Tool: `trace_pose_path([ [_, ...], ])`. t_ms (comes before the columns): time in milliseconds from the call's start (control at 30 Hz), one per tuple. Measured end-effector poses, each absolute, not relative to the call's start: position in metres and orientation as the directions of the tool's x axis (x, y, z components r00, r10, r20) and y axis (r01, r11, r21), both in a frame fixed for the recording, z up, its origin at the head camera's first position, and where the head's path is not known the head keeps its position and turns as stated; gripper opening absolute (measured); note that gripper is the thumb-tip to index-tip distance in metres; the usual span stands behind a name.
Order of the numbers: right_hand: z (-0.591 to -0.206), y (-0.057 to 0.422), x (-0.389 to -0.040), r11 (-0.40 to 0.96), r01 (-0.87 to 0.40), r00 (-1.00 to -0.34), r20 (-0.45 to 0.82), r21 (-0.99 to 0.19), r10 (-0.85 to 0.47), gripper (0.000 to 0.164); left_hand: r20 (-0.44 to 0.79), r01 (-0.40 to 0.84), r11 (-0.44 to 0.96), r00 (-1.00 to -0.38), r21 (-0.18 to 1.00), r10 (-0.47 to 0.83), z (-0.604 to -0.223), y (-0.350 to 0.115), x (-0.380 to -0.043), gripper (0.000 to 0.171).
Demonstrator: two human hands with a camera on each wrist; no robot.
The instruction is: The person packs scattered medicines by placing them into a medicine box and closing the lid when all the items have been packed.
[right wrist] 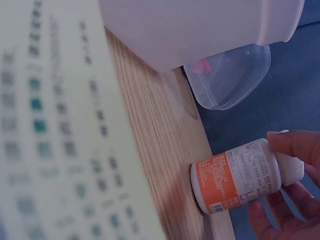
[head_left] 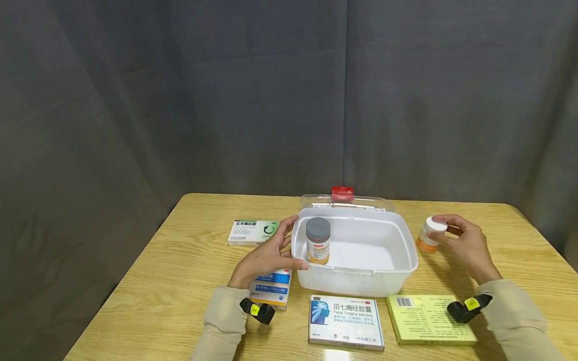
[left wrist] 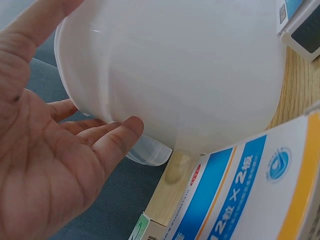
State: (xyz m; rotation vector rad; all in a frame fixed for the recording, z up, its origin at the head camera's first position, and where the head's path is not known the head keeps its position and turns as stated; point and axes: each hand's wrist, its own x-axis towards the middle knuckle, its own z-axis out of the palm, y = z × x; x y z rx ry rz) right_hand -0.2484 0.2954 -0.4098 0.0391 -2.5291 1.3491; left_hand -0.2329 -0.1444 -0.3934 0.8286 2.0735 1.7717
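My left hand [head_left: 266, 253] holds the left end of a white plastic storage box [head_left: 356, 281], with the thumb by its front rim and the fingers spread along the side. Inside the box, at its left end, stands a pill bottle with a grey cap [head_left: 318, 240]. My right hand [head_left: 465, 245] grips the white cap of a white and orange pill bottle [right wrist: 235, 175] to the right of the box. That bottle's base is at the tabletop; whether it touches cannot be told. In the left wrist view, the left hand [left wrist: 65, 135] lies against the box's outer wall.
The clear lid with a red latch [head_left: 342, 194] hangs open behind the box. Medicine boxes lie around it: a green and white one [head_left: 250, 231], a blue and white one [head_left: 273, 288], a white one [head_left: 345, 323] and a yellow-green one [head_left: 424, 326]. A dark curtain [head_left: 271, 100] hangs behind.
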Motion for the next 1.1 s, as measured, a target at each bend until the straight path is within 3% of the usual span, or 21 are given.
trace_pose_path([
  [400, -0.401, 0.292, -0.245, 0.541, -0.238, -0.937, 0.337, -0.806, 0.090, 0.045, 0.146, 0.241, 0.086, -0.796, 0.967, 0.587, -0.394, -0.145, -0.234, 0.105],
  [1100, -0.379, 0.291, -0.218, 0.553, -0.256, -0.905, 0.398, -0.793, 0.152, 0.044, 0.141, 0.241, 0.096, -0.798, 0.966, 0.586, -0.394, -0.144, -0.233, 0.106],
])
